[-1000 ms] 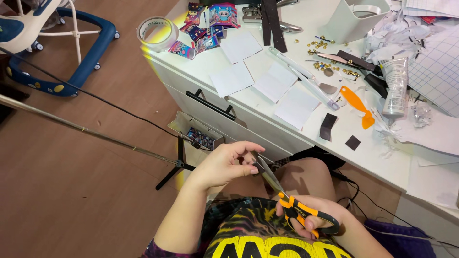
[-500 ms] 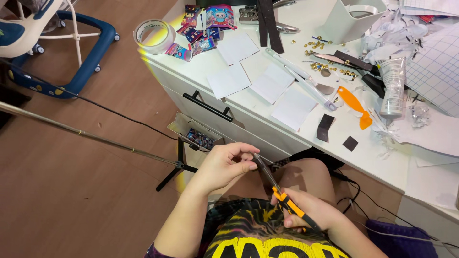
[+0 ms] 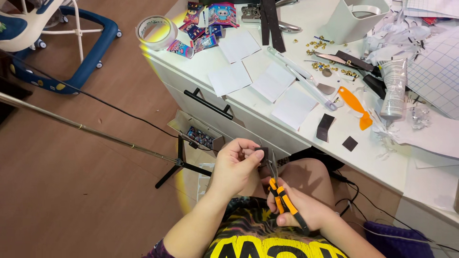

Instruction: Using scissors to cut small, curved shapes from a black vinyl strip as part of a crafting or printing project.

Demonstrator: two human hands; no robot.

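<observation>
Right hand (image 3: 299,208) grip on scissors (image 3: 282,196)

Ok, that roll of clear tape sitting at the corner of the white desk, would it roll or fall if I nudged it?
The tape roll lies flat on its side, so a nudge would probably slide it, not roll it. It sits at the desk corner, so it could drop off. It looks light and rigid.

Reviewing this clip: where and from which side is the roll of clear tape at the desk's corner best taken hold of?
Grip the tape roll across its ring wall, thumb inside the open core and fingers outside. It seems to lie flat at the white desk's corner with the hole facing up, so probably come from above on the floor side, where nothing crowds it; colourful packets sit close on its other side.
</observation>
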